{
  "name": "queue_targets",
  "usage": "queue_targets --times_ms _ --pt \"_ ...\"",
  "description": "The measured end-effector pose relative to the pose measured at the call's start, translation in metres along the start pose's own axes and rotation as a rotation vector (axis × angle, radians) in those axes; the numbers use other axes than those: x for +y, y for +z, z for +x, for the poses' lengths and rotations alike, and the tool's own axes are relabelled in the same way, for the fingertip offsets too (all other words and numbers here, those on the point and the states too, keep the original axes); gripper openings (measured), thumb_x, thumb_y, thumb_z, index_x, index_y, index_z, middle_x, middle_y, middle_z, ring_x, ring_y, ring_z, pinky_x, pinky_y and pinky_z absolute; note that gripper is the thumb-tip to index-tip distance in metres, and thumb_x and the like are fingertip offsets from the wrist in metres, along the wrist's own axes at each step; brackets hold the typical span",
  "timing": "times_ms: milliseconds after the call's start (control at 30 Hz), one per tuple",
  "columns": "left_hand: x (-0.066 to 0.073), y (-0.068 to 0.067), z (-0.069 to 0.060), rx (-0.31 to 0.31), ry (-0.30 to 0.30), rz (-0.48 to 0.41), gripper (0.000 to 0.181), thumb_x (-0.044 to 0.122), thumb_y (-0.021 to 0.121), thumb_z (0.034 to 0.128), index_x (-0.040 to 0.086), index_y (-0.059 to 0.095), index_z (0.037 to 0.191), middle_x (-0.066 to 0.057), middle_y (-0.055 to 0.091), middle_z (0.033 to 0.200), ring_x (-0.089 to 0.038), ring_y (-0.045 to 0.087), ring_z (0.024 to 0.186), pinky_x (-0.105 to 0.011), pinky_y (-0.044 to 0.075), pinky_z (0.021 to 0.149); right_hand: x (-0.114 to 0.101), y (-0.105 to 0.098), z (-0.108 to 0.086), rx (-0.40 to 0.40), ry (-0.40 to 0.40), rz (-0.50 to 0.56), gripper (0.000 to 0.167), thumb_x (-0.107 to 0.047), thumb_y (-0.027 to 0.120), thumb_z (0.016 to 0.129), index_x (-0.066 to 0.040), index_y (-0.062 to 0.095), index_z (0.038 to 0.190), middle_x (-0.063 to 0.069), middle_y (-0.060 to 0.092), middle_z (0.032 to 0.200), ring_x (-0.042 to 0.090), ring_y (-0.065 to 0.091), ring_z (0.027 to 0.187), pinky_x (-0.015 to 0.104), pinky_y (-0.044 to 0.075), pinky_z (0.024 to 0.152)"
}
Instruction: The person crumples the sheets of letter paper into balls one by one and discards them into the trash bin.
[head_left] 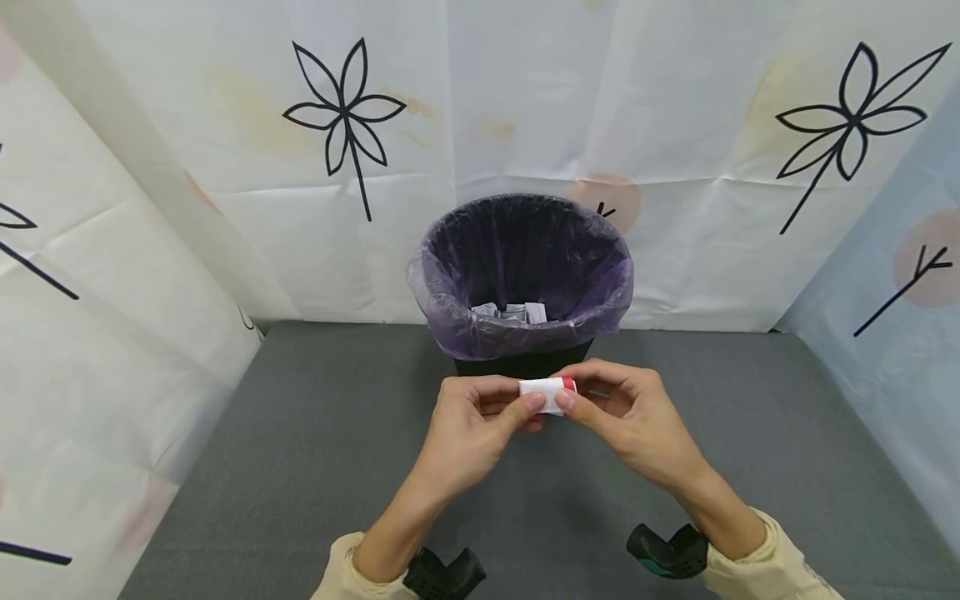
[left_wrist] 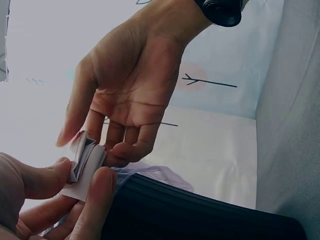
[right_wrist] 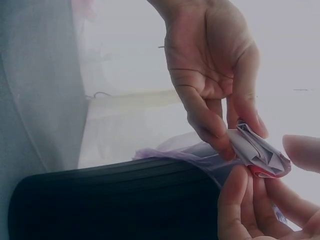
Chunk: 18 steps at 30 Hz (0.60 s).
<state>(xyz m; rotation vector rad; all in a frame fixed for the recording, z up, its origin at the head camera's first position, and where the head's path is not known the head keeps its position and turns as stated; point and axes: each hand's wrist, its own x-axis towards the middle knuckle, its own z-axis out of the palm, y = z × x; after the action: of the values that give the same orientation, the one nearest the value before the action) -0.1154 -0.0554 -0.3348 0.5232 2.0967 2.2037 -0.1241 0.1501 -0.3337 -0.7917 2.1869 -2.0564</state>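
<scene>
A small piece of white paper (head_left: 542,393), folded into a compact packet with a red end, is held between both hands in front of the bin. My left hand (head_left: 468,429) pinches its left end between thumb and fingers. At the red end, my right hand (head_left: 637,421) has fingers behind the packet and the thumb at its near side. The left wrist view shows several layers in the folded paper (left_wrist: 87,167). In the right wrist view, the red edge of the packet (right_wrist: 262,155) faces the right hand's fingers.
A black bin (head_left: 525,363) lined with a purple plastic bag (head_left: 442,312) stands just beyond the hands, against the patterned cloth backdrop (head_left: 225,117). Several folded white papers (head_left: 515,313) lie inside it. The grey surface (head_left: 322,467) spreads below and around.
</scene>
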Motion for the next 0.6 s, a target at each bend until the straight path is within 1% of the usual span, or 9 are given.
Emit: queue_targets --times_ms 100,233,433,500,600 --pt "0.000 0.001 0.000 0.015 0.012 0.012 0.016 0.000 0.073 0.0921 -0.013 0.073 0.103 -0.023 0.074 0.092 -0.042 0.073 0.076 -0.035 0.061 0.073 0.001 0.001 0.000 0.011 -0.008 -0.017 0.013 0.003 0.064 0.098 0.006 0.069 0.110 0.017 0.069 0.103 0.023 0.071 0.088 0.033 0.059 0.080" --pt "-0.001 0.002 0.000 0.027 0.027 0.034 0.014 0.001 0.074 0.0916 -0.012 0.074 0.099 -0.022 0.074 0.088 -0.039 0.073 0.072 -0.034 0.061 0.071 0.003 0.004 0.001 0.047 -0.062 -0.025 0.011 0.007 0.066 0.095 0.007 0.070 0.104 0.015 0.070 0.098 0.020 0.071 0.082 0.031 0.059 0.076" --pt "-0.001 0.005 0.000 0.040 0.063 0.064 0.012 0.001 0.074 0.0915 -0.010 0.075 0.094 -0.020 0.073 0.080 -0.027 0.073 0.064 -0.035 0.061 0.064 0.006 0.010 0.001 0.086 -0.210 -0.013 0.010 0.016 0.067 0.090 0.008 0.068 0.096 0.012 0.067 0.090 0.015 0.065 0.074 0.025 0.057 0.067" --pt "0.001 0.006 0.000 0.039 0.075 0.066 0.012 0.001 0.074 0.0918 -0.010 0.075 0.092 -0.021 0.072 0.076 -0.024 0.072 0.061 -0.035 0.061 0.062 0.007 0.012 0.001 0.091 -0.259 -0.021 0.008 0.014 0.067 0.090 0.008 0.066 0.094 0.011 0.065 0.088 0.014 0.063 0.072 0.023 0.055 0.065" --pt "0.005 0.006 0.001 0.031 0.084 0.052 0.011 -0.001 0.073 0.0920 -0.012 0.074 0.091 -0.022 0.071 0.073 -0.022 0.071 0.057 -0.036 0.060 0.059 0.008 0.013 0.001 0.110 -0.313 -0.062 0.004 0.007 0.069 0.092 0.007 0.065 0.092 0.011 0.061 0.085 0.013 0.061 0.069 0.023 0.053 0.061"
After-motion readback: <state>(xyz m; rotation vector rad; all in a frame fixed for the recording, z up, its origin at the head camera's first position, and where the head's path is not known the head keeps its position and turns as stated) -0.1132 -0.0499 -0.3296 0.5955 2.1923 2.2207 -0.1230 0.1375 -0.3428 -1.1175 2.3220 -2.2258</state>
